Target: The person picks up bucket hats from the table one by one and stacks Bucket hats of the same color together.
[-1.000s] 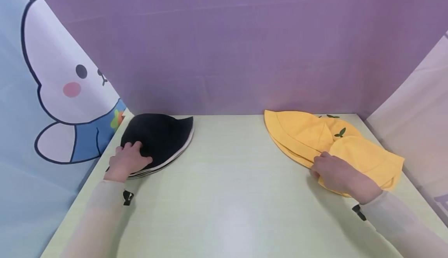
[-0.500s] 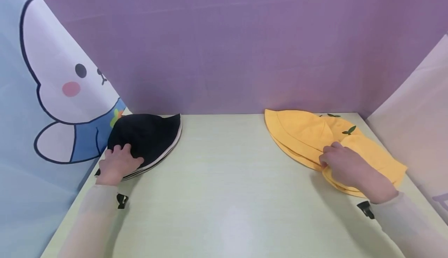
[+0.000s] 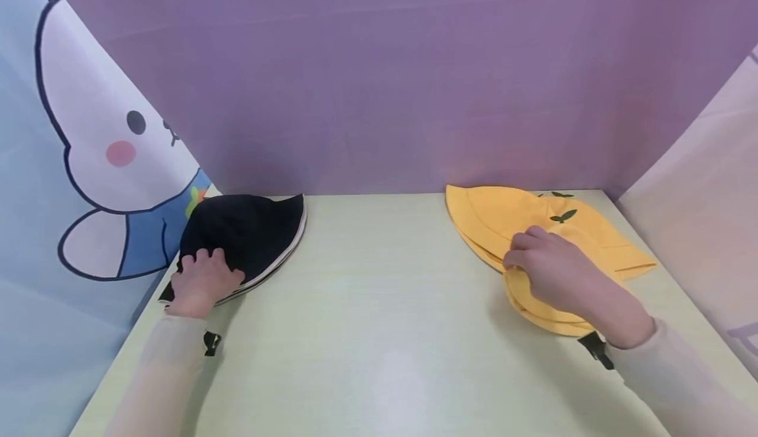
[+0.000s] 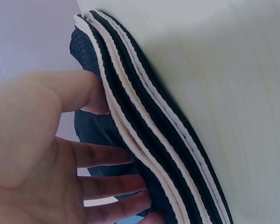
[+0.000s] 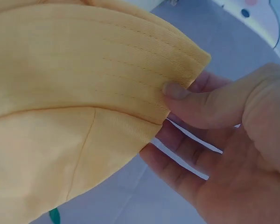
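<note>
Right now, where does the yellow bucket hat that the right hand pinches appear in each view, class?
Head: the yellow bucket hat is right of centre, partly hidden by the right hand.
Left wrist: not in it.
Right wrist: fills much of the left and centre.
Shared landmark: the right hand, in the head and right wrist views.

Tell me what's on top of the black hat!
The left hand rests on the black hat. Cloth beneath that hand is covered, so I can't see it.
</note>
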A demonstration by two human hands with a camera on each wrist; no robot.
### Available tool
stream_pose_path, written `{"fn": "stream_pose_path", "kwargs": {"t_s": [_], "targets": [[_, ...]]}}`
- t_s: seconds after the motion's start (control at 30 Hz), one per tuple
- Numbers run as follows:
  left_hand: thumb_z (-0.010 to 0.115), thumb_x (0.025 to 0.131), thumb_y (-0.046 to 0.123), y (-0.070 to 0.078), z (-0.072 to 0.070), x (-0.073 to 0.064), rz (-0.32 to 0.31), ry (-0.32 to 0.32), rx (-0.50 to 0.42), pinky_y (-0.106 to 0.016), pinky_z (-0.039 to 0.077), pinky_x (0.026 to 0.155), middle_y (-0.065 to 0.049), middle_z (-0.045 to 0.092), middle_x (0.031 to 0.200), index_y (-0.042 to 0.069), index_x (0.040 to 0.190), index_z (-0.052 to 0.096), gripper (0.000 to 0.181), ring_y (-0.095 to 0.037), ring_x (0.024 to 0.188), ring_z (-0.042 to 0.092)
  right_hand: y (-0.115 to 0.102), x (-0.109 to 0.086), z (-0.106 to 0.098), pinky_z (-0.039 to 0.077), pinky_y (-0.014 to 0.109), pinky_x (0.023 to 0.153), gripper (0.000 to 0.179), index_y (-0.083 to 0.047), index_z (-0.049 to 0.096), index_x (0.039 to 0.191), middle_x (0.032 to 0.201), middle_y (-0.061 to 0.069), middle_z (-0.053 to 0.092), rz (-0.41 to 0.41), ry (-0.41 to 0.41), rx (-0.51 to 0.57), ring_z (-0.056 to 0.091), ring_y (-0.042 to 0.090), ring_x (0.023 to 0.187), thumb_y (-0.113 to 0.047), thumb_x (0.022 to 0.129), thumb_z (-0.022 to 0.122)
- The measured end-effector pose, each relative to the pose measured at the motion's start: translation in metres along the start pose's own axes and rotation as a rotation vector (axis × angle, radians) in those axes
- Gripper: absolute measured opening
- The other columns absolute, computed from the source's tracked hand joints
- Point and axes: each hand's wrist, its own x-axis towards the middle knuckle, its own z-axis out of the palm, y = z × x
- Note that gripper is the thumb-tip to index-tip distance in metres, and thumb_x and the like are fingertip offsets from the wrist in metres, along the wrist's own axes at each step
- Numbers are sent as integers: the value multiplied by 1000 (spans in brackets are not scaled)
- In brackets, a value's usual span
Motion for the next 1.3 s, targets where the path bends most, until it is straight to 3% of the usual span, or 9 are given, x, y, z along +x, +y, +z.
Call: {"fn": "stream_pose_path", "kwargs": {"t_s": [0.27, 0.43, 0.57, 0.8, 1.07, 1.3], "targets": [[61, 94, 32, 0, -1, 0, 2, -5, 0, -79, 29, 98, -44, 32, 138, -17, 142, 34, 74, -61, 122, 27, -34, 42, 11, 50, 38, 76, 35, -9, 77, 93, 90, 1, 63, -136, 62, 54, 55, 24, 85, 18, 76, 65], [61, 94, 31, 0, 1, 3, -6, -4, 10, -79, 30, 97, -43, 33, 136, -17, 141, 35, 72, -60, 120, 28, -54, 69, 30, 50, 36, 80, 31, -9, 77, 98, 93, 1, 65, -217, 1, 62, 57, 23, 88, 14, 81, 66], [60, 94, 30, 5, 1, 6, -4, -24, 20, -78, 31, 96, -44, 32, 137, -17, 140, 35, 71, -61, 121, 27, -70, 87, 50, 48, 32, 75, 29, -12, 76, 99, 93, 0, 65, -281, -66, 48, 55, 21, 86, 10, 85, 66], [60, 94, 30, 14, -1, 7, -10, -41, 36, -77, 31, 97, -44, 30, 139, -17, 141, 35, 71, -61, 124, 27, -98, 113, 76, 41, 26, 67, 30, -17, 74, 94, 83, -4, 58, -363, -139, -13, 46, 16, 76, 9, 81, 69], [60, 94, 30, 15, 0, 11, -8, -43, 44, -77, 30, 98, -44, 31, 138, -16, 141, 34, 71, -61, 124, 28, -112, 126, 99, 37, 24, 65, 23, -17, 72, 93, 81, -4, 55, -370, -233, -39, 42, 15, 74, 4, 84, 68], [61, 94, 31, 12, 0, 9, -11, -41, 38, -77, 31, 97, -44, 30, 139, -17, 141, 34, 72, -62, 124, 27, -99, 117, 87, 43, 25, 70, 21, -14, 73, 101, 88, -4, 60, -296, -210, 29, 50, 16, 80, 3, 90, 69]]}}
